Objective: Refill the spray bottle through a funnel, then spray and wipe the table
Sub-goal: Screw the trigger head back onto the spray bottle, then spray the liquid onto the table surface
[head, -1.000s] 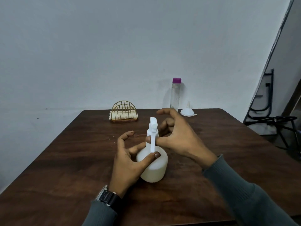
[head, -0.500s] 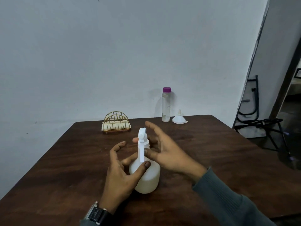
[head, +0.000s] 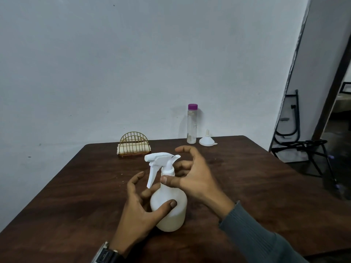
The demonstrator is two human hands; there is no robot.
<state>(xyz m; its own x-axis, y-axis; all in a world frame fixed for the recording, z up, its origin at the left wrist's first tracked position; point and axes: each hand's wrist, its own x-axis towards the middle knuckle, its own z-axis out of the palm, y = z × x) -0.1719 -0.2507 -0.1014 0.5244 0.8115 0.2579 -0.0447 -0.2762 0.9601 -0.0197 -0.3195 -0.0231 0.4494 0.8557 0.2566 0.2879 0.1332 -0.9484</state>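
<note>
Seen from the head camera, the left hand (head: 138, 211) curls round the body of the spray bottle (head: 175, 220), thumb across its front, while the right hand (head: 195, 179) pinches the neck, index finger raised. The bottle stands upright mid-table (head: 76, 186), nozzle pointing left, trigger hanging down.

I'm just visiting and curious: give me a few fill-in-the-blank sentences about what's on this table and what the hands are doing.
1. The clear bottle by the wall has a ____ cap.
2. The funnel beside it rests on its wide rim, with its spout pointing ____.
3. The hand gripping the round body of the spray bottle is the person's ____ one.

Missing words: purple; up; left.
</note>
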